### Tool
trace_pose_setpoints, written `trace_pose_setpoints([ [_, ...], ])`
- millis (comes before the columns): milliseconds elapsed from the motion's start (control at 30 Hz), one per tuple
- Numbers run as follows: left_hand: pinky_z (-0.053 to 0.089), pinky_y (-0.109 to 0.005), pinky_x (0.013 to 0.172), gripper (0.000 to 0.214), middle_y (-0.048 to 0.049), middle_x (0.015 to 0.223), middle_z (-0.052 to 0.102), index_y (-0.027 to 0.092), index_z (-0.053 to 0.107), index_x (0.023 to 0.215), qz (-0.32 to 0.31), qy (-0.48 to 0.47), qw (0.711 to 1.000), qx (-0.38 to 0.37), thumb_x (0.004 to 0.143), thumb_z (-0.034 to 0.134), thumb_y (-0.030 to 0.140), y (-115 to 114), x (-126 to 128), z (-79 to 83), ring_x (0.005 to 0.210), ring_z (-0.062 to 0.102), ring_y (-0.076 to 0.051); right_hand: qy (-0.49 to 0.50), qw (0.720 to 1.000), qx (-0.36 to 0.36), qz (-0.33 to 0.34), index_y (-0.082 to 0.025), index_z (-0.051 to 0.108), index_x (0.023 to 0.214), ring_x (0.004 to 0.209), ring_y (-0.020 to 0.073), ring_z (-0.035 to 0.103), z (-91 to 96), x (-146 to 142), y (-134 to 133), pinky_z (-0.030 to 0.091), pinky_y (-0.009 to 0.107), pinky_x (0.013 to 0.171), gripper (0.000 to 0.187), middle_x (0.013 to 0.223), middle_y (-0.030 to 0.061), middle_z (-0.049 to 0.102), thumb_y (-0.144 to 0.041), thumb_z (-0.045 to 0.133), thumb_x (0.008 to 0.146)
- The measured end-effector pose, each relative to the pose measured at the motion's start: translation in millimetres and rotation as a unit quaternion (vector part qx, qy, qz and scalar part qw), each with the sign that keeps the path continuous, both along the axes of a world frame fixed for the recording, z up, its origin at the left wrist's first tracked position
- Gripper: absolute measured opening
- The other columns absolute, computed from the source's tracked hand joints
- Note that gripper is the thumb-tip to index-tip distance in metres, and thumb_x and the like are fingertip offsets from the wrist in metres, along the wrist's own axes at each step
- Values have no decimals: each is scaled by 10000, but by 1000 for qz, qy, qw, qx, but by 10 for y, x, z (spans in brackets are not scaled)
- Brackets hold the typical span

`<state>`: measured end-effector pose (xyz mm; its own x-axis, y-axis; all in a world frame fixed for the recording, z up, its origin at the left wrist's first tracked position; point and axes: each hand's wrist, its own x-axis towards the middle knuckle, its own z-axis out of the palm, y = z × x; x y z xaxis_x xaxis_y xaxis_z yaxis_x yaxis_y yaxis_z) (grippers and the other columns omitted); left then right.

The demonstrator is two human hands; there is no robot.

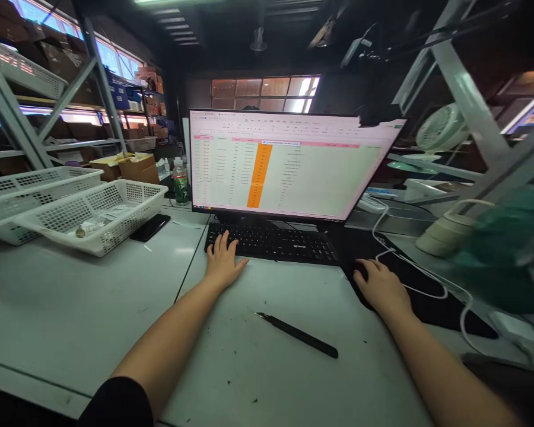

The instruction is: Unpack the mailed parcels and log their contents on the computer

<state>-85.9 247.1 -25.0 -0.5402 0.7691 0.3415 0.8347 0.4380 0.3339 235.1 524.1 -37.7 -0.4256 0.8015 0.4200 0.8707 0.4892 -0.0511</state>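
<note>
My left hand (223,261) rests with spread fingers on the left end of a black keyboard (276,242). Under my right hand (385,287) is a dark computer mouse (360,270), mostly covered by the palm and fingers. It sits on a black mouse pad (445,311). Behind the keyboard stands a monitor (320,178) showing a spreadsheet with an orange column. A black-handled craft knife (300,336) lies on the table between my forearms, its pointed tip toward the left.
To the left are white plastic baskets (104,240), a black phone (150,228) and a green-labelled bottle (180,182). White cables (427,276) cross the mouse pad. A small fan (442,127) and metal shelf frames (467,89) stand at the right.
</note>
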Motion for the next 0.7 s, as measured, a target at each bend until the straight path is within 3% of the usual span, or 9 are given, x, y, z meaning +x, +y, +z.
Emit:
trace_pose_setpoints([
  [500,243,-585,1203,619,-153,1679,188,196,447,1487,0,25,1000,-8,948,550,483,-2,4,-15,1540,188,-348,17,1000,-8,-11,-176,638,1314,1150,328,601,110,-30,-193,518,467,946,437,1396,156,577,-336,423,969],
  [700,258,-568,1199,652,-152,1679,189,201,445,1489,6,40,999,-16,914,611,461,8,-2,-16,1538,193,-343,22,1000,-6,-10,-183,642,1308,1146,326,605,65,-35,-162,507,466,949,428,1392,157,582,-332,429,968],
])
